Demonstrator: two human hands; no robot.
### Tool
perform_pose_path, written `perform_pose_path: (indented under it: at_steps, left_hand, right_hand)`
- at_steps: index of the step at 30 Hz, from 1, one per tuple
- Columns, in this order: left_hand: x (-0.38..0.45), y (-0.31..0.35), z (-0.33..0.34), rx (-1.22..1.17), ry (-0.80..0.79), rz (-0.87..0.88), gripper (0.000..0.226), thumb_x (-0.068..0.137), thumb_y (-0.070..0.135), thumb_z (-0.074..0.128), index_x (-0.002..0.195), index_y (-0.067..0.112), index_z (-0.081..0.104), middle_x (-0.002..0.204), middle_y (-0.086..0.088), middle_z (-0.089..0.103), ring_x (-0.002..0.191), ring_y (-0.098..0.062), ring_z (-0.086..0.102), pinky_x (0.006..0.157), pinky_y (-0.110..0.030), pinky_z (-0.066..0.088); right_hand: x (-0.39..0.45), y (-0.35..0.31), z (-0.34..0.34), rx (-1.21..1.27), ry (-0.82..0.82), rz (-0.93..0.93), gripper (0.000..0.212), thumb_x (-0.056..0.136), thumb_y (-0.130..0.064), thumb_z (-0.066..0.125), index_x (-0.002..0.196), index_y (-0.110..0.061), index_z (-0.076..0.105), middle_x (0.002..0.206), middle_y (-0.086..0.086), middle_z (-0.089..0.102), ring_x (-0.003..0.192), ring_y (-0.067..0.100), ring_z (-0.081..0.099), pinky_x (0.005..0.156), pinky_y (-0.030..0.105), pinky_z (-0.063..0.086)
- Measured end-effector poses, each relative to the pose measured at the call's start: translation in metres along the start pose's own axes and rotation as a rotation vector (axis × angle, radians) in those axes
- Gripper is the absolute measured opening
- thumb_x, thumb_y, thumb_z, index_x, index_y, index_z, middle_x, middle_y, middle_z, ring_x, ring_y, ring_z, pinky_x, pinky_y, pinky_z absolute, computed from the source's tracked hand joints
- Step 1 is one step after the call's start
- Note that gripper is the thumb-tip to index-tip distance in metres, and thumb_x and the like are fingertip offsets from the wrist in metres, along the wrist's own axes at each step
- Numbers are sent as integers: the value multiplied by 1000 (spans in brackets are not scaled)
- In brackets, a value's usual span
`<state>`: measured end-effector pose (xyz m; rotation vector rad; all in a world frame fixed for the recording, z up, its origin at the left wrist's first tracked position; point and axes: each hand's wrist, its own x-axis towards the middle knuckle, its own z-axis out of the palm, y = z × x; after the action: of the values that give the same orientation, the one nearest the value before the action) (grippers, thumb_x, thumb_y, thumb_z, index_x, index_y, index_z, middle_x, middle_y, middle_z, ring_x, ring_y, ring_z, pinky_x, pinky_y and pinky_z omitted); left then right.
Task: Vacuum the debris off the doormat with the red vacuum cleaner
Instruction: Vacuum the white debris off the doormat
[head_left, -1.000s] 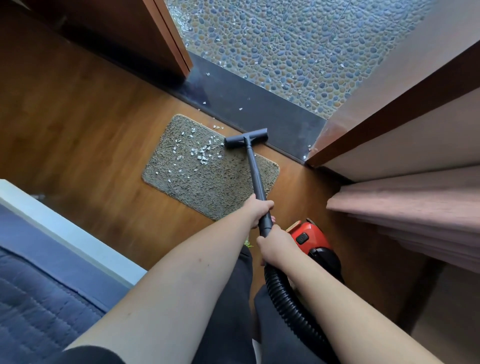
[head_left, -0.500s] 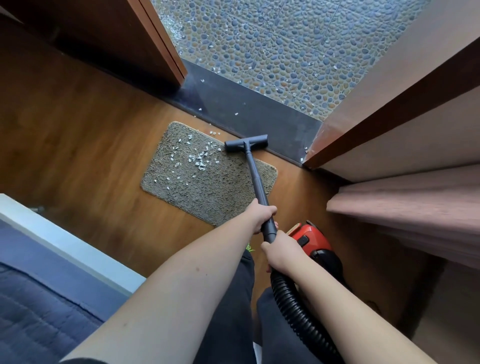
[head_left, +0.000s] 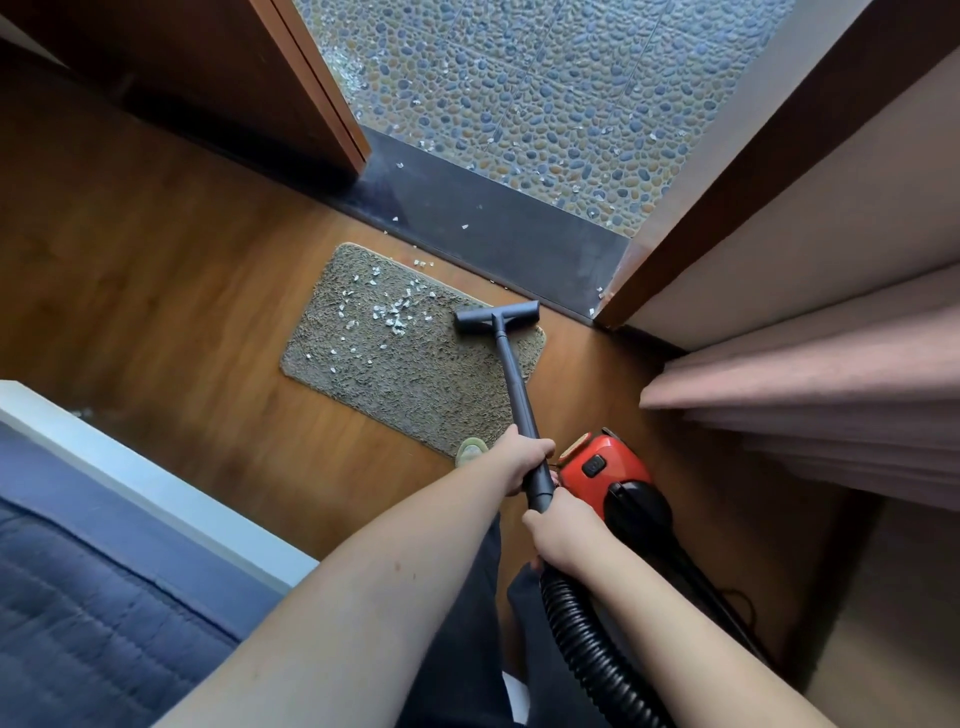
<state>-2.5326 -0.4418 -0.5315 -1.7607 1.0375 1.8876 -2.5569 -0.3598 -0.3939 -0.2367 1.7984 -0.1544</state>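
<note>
Doormat (head_left: 410, 358) flat on wood floor, white debris (head_left: 387, 314) left of nozzle (head_left: 496, 317), left hand (head_left: 524, 462) and right hand (head_left: 558, 530) both wrapped round stiff wand (head_left: 511, 382), probably light enough, red vacuum cleaner (head_left: 605, 467) alongside.

Doormat (head_left: 415, 379): grey-brown, flecked pile, paler trim along its far edge. Debris (head_left: 387, 317): white scraps, clustered toward the mat's far left corner. Vacuum cleaner body (head_left: 605, 465): red, with black button and black rear section. Wand (head_left: 511, 379) and floor head (head_left: 497, 315): dark grey. Hose (head_left: 587, 644): black, ribbed. Floor (head_left: 156, 270): warm brown wood grain. Threshold (head_left: 498, 234): dark grey, a few white scraps on it. Beyond it, tile (head_left: 545, 104) in pebble pattern, blue-grey and tan. Bedding (head_left: 78, 613): navy, quilted, beside a white edge. Curtain (head_left: 831, 395): dusty pink.
</note>
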Motion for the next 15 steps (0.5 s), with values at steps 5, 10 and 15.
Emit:
perform_pose_path:
  at_steps: [5,10,15]
  left_hand:
    - [-15,-16,14,-11,-13,-9,58,87,4,58,130,26,27,100,-23,54,48,-25,56,44,-32,54]
    - [-18,-18,30,28,-45,0,54,88,3,59,132,18,31,98,-23,56,43,-23,55,39,-30,51]
    - [-15,5,44,103,-75,27,50,84,5,60,126,16,35,105,-22,57,45,-22,57,45,-33,55]
  right_hand:
    - [-11,23,6,36,-3,18,26,93,-20,46,116,-7,46,74,3,61,51,19,63,64,29,54]
    - [-10,37,11,97,38,50,32,91,-26,47,118,-9,44,110,17,68,82,33,70,78,35,57]
    - [-2,35,-3,128,67,79,34,91,-28,47,119,-8,44,111,17,68,96,35,68,88,40,54]
